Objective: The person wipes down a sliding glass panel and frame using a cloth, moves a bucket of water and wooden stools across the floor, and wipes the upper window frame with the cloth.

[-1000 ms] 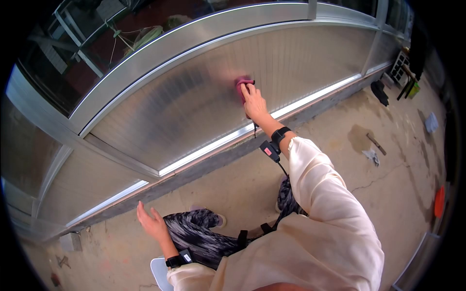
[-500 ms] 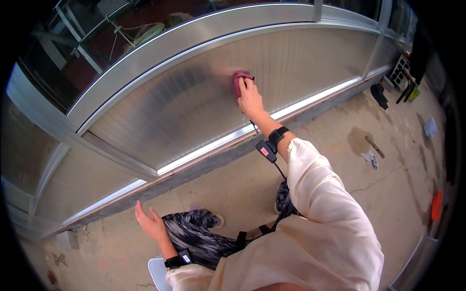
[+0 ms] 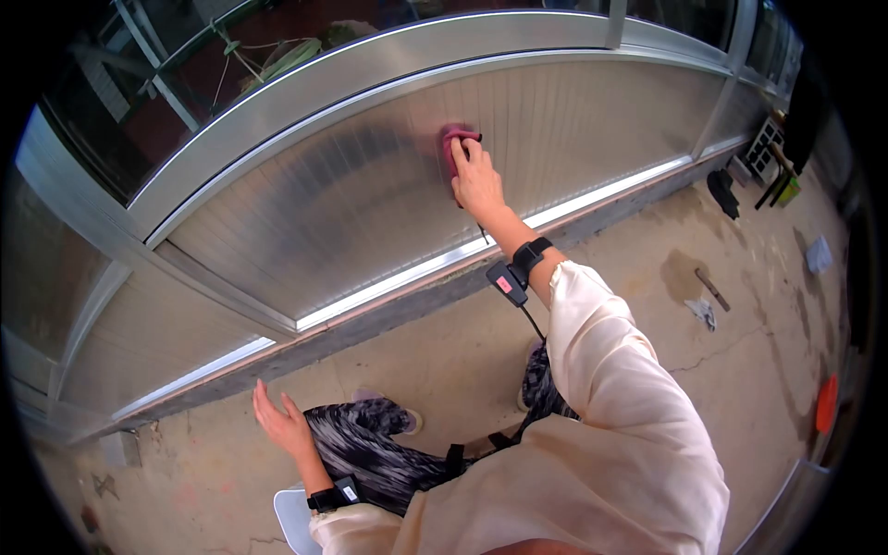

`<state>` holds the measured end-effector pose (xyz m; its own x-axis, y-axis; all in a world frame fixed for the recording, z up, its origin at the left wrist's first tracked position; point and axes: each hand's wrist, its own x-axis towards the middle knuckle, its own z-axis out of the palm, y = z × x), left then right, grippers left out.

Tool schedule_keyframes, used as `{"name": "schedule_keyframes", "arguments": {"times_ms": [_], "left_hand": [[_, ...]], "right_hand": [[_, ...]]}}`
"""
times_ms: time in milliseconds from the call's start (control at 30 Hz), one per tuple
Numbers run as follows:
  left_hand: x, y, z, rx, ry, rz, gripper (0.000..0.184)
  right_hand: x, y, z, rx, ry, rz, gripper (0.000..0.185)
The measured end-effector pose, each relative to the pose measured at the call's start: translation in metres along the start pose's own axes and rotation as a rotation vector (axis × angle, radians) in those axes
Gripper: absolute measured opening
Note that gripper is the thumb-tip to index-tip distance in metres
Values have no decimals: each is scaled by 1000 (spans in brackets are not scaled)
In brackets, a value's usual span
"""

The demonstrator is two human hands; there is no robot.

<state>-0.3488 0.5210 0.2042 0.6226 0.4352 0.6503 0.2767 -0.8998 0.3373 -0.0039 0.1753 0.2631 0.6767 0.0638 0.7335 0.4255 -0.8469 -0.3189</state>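
Observation:
My right hand [image 3: 477, 178] is closed on a dark pink cloth [image 3: 453, 148] and presses it against a shiny, ribbed metal panel [image 3: 342, 194]. The cloth's lower part is hidden behind my fingers. Beside my knee, my left hand [image 3: 281, 422] hangs in the air with its fingers stretched out and holds nothing. A bright metal rail [image 3: 407, 279] runs below the panel, and a wide metal frame [image 3: 370, 60] borders its top.
Above the frame is dark glass [image 3: 305, 55] with a rope behind it. On the concrete floor [image 3: 638, 287] lie a stick [image 3: 712, 289], a crumpled wrapper [image 3: 701, 313] and an orange-red object [image 3: 826, 403]. A grey block [image 3: 120, 450] stands at the left; a pale seat edge [image 3: 296, 520] shows near my hip.
My right hand with the cloth stays at nearly the same spot on the panel. My view has shifted slightly; my left hand remains open beside my knee.

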Motion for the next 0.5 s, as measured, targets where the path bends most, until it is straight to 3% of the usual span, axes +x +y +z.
{"name": "schedule_keyframes", "arguments": {"times_ms": [100,233,333,500], "left_hand": [[1,1,-3,11,-39,3,43],[-2,-1,-1,-5,-37,8,43],[0,-5,2,12,-4,22,43],[1,-2,1,-1,-13,7,43]], "right_hand": [[-28,16,16,-46,-154,36,67],[9,-1,-9,15,-112,-29,68],[49,-25,-34,25,39,-90,67],[32,-33,-15,42,46,17,66]]}}
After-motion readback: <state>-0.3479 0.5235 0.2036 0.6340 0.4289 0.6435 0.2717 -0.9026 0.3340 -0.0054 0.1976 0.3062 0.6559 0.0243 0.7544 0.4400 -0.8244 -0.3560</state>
